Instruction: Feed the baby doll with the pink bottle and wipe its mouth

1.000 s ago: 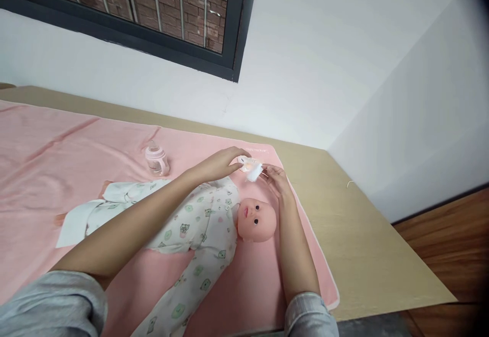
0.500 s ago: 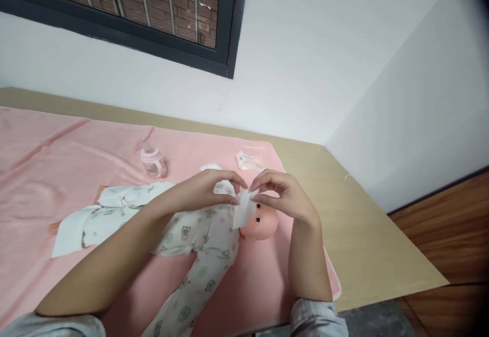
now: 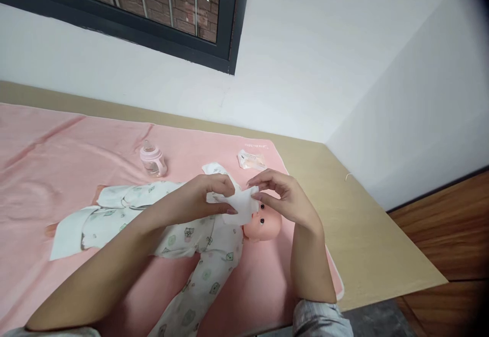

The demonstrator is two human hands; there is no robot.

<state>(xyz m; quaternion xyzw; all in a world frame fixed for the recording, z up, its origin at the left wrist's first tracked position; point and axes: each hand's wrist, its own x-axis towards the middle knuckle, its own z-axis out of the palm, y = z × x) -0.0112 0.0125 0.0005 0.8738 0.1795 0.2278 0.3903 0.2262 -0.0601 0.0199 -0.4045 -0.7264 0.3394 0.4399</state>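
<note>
White tissue [image 3: 241, 209] in clamped fingers [image 3: 221, 208] of left hand [image 3: 196, 197] and right hand [image 3: 288, 194], doll's face [image 3: 268, 215] partly hidden behind.

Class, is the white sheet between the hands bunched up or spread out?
At least partly spread: the white sheet shows a broad panel between left hand and right hand. Whether layers are folded, I cannot tell.

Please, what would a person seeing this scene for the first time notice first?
Probably the doll lying on the pink blanket. Near its head, the left-hand grip and right-hand grip hold a thin white sheet between them. Farther back, a pink baby bottle stands beyond the doll's legs.
</note>
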